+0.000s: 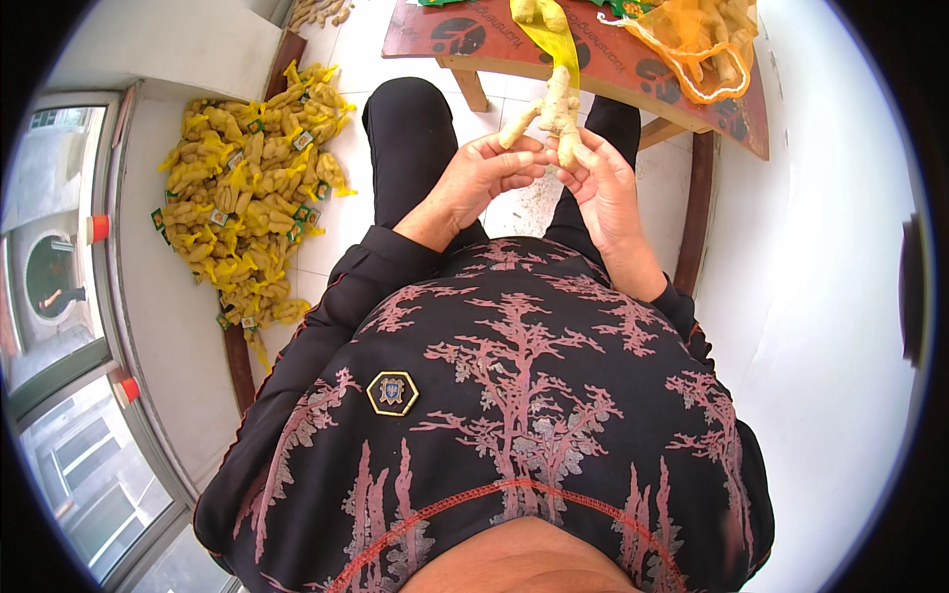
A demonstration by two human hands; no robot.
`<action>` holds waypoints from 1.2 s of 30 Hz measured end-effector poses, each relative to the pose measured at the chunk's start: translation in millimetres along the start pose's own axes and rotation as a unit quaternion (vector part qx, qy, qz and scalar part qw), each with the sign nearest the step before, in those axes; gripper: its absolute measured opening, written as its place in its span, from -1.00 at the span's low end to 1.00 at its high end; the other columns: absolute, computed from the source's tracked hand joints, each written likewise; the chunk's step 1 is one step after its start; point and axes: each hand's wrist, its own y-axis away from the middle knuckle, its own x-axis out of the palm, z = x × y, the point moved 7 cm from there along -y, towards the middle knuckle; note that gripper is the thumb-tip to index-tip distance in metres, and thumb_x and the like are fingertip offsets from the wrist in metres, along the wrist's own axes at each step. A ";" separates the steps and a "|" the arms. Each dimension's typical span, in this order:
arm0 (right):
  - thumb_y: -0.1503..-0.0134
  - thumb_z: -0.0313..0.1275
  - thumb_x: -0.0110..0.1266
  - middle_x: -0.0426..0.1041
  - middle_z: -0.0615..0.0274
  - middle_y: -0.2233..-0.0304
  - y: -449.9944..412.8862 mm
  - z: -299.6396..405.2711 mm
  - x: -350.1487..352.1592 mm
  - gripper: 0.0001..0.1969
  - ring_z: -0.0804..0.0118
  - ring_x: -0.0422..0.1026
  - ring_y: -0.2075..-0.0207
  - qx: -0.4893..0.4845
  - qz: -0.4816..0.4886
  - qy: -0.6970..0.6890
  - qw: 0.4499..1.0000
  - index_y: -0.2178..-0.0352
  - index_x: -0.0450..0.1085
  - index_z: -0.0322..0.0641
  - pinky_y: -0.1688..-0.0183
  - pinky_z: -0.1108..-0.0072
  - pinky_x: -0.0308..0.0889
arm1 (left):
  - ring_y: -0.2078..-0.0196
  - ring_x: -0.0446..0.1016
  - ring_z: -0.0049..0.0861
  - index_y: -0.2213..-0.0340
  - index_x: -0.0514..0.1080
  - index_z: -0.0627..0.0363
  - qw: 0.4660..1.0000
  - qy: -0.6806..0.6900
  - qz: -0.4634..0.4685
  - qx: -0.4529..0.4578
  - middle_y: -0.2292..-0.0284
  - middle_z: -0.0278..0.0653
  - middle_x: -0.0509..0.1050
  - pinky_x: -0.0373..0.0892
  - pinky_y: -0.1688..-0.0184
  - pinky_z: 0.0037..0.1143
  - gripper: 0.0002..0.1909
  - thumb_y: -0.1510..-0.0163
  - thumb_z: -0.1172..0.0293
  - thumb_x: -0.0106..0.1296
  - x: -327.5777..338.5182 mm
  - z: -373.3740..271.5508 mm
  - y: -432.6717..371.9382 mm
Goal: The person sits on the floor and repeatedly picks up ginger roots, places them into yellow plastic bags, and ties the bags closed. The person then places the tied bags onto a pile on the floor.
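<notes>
A pale branched ginger root [557,107] is held up over my lap, at the near edge of a low table. The fingers of my right hand [604,189] are closed around its lower end. My left hand [482,181] grips the side branch of the root with thumb and fingers, and its fingertips come close to the right hand's. Just beyond the root, a yellow mesh bag [565,55] lies across the table edge. Ginger pieces [537,11] sit at the bag's far end, cut off by the top of the picture.
The red-brown printed board table [489,55] stands on wooden legs. An orange mesh sack [697,52] of ginger with a white drawstring rests on its right side. Several tagged yellow net bags of ginger [245,193] are heaped on the floor at left, beside a window [59,244].
</notes>
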 end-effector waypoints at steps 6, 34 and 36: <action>-0.20 -0.44 0.02 0.48 0.16 0.15 1.6 -0.6 11.9 -0.66 0.47 0.49 0.16 -0.033 0.019 0.052 0.998 0.03 0.29 -0.41 0.12 0.70 0.35 | 0.09 0.47 -0.59 -0.11 0.22 0.21 0.976 0.215 -0.019 0.013 0.12 -0.23 0.46 0.41 -0.01 -0.58 -0.54 -0.19 0.46 -0.02 -3.8 9.2 -8.2; -0.19 -0.54 0.00 0.44 0.03 0.07 0.1 -8.9 17.6 -0.67 0.32 0.44 0.04 0.005 0.062 -0.082 0.995 0.01 0.24 -0.43 -0.07 0.53 0.34 | 0.18 0.45 -0.67 0.11 0.39 0.15 0.993 0.074 -0.080 0.040 0.23 -0.31 0.48 0.36 0.10 -0.62 -0.73 -0.13 0.45 0.05 -22.0 5.9 -12.8; -0.19 -0.54 0.00 0.44 0.04 0.07 -0.9 -9.2 16.2 -0.67 0.32 0.44 0.03 0.005 0.059 -0.082 0.995 0.01 0.24 -0.42 -0.07 0.53 0.34 | 0.18 0.45 -0.66 0.13 0.39 0.17 0.991 0.102 -0.079 0.021 0.25 -0.32 0.49 0.36 0.08 -0.61 -0.75 -0.13 0.43 0.06 -26.0 11.4 -11.5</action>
